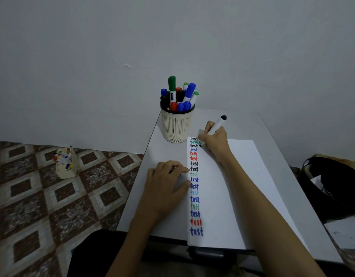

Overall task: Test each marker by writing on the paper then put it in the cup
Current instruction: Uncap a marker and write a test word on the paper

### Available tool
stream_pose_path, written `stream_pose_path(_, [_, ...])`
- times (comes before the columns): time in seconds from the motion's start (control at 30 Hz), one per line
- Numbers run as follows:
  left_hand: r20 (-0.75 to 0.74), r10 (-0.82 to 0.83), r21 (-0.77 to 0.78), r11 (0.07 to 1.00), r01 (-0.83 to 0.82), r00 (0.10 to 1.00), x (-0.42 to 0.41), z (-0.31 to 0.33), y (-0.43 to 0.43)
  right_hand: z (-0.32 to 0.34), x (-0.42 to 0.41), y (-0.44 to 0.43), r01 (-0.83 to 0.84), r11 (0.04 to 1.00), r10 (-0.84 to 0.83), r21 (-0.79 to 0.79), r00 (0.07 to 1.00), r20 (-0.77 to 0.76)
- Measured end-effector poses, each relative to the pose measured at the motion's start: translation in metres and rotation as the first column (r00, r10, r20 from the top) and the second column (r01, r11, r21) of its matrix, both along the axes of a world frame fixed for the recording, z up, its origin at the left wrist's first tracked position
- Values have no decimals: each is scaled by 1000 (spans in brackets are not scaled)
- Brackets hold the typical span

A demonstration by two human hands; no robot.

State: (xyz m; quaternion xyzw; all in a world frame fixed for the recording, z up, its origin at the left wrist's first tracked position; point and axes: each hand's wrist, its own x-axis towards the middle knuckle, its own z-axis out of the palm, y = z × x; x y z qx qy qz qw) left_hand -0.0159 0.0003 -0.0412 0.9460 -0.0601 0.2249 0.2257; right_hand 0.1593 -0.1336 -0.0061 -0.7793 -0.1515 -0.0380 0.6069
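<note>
Item list, as I read it from the head view.

Right hand (pixel 214 138): fingers curled round a marker (pixel 218 124), pinching the white barrel low down. The marker is tilted, black end up and away to the right. Its black tip is down on the paper (pixel 238 186), just beside the third word from the top.

Paper: white sheet lying on the table (pixel 272 134), its near edge past the table's front. Down its left margin I see a column of "test" words (pixel 194 185) in black, green, blue and red.

Left hand (pixel 168 182): palm down on the table, fingers bent, fingertips touching the paper's left edge about midway down the column. A dark thing (pixel 175 169) shows under the fingers; I cannot tell what it is or whether the hand grips it.

Cup (pixel 177 124): cream, slotted wall, upright on the table at its far left corner, just beside the paper's top corner. Capped markers (pixel 179 96) stand in it, caps up: blue, green, red, black.

Box (pixel 65 163): cream, on the tiled floor (pixel 32 196) left of the table, holding small coloured pens (pixel 62 156).

Bag (pixel 332 182): black, right of the table.

Wall (pixel 112 56): plain, behind the table.
</note>
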Motion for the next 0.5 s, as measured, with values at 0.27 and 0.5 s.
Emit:
stream_pose_path(0.27, [-13,6,1,1000,-6,1000,0,1,0,-1,2,-2,25,999,-25,38,1000,-8])
stream_pose_path(0.5, [-16,5,-7,1000,-5,1000,-1,2,0,-2,0,-3,16,999,-16,36,1000,-15])
